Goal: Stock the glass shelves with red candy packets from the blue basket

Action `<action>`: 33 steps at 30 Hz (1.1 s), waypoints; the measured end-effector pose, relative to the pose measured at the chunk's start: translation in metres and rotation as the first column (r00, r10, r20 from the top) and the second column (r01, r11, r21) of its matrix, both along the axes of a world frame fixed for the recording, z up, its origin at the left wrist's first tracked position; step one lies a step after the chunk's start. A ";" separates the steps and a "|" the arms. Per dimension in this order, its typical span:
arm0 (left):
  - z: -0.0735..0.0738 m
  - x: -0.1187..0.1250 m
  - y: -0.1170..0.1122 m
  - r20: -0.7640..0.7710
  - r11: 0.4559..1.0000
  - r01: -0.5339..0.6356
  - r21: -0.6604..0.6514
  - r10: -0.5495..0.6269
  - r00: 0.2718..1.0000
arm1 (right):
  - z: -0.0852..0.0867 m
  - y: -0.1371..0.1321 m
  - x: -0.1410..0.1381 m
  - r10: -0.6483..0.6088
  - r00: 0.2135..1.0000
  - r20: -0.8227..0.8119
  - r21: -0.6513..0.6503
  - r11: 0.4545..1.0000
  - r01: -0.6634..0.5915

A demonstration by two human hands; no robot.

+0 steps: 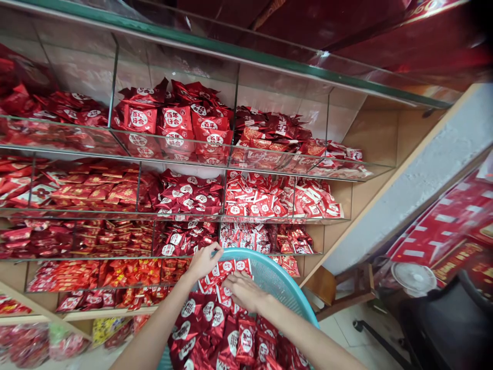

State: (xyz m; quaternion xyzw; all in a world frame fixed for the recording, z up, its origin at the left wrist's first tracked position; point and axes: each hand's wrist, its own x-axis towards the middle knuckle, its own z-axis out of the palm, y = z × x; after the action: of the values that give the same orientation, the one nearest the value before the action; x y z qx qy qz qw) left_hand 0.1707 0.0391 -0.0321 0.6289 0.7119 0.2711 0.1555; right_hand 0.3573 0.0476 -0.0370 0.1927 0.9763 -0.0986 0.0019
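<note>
A turquoise plastic basket (283, 280) stands in front of me, filled with wrapped packets. Dark red packets with white oval labels (231, 343) fill its near part, and smaller bright red packets (228, 267) lie at its far side. My left hand (205, 262) is at the basket's far left rim, with its fingers curled over the edge. Over the small red packets is my right hand (243, 290), its fingers apart and touching them. The fingertips are partly hidden among the wrappers.
Tiered shelves with glass dividers (230, 128) rise beyond the basket, holding red packets (173, 123) sorted by compartment. At the right are a black chair (442, 318), a wooden stool (323, 285) and a round white lid (414, 276). Bagged goods (67, 341) lie under the lowest shelf.
</note>
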 end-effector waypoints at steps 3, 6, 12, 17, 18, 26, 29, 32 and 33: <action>-0.002 -0.001 0.001 -0.009 1.000 0.005 0.016 -0.005 1.000 | -0.001 -0.002 0.002 -0.010 1.000 -0.026 0.001 1.000 0.010; -0.002 -0.001 0.000 -0.002 1.000 0.004 0.015 -0.004 1.000 | -0.003 -0.004 0.008 -0.023 0.997 -0.077 -0.025 0.999 0.021; 0.003 0.001 -0.001 0.041 1.000 0.015 0.017 -0.016 0.999 | 0.017 -0.001 0.017 -0.030 0.983 -0.179 -0.047 0.999 0.022; 0.002 0.001 0.000 0.051 1.000 -0.012 -0.020 0.013 0.999 | 0.086 0.015 0.016 -0.043 0.899 -0.436 0.048 0.996 0.071; 0.001 0.001 0.000 0.046 1.000 -0.013 -0.019 0.013 0.999 | 0.101 0.021 0.016 -0.055 0.864 -0.500 0.081 0.991 0.109; 0.000 0.000 -0.001 0.014 1.000 -0.003 -0.019 0.003 1.000 | 0.161 0.091 0.016 -0.370 0.688 -0.624 0.234 0.752 0.616; 0.003 0.001 -0.002 0.010 1.000 0.003 -0.008 -0.003 1.000 | 0.163 0.107 0.015 -0.491 0.723 -0.486 0.287 0.692 0.663; 0.004 0.001 -0.002 0.005 1.000 -0.005 -0.024 0.005 1.000 | 0.162 0.111 0.013 -0.528 0.735 -0.425 0.303 0.682 0.665; 0.005 0.002 -0.002 0.004 0.999 -0.009 -0.031 0.009 1.000 | 0.161 0.111 0.012 -0.527 0.736 -0.426 0.300 0.685 0.664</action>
State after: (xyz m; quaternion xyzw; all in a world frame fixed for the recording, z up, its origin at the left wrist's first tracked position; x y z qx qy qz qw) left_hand 0.1722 0.0366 -0.0272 0.6227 0.7185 0.2620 0.1653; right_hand 0.3697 0.1584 0.1238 0.4807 0.8422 0.0969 -0.2244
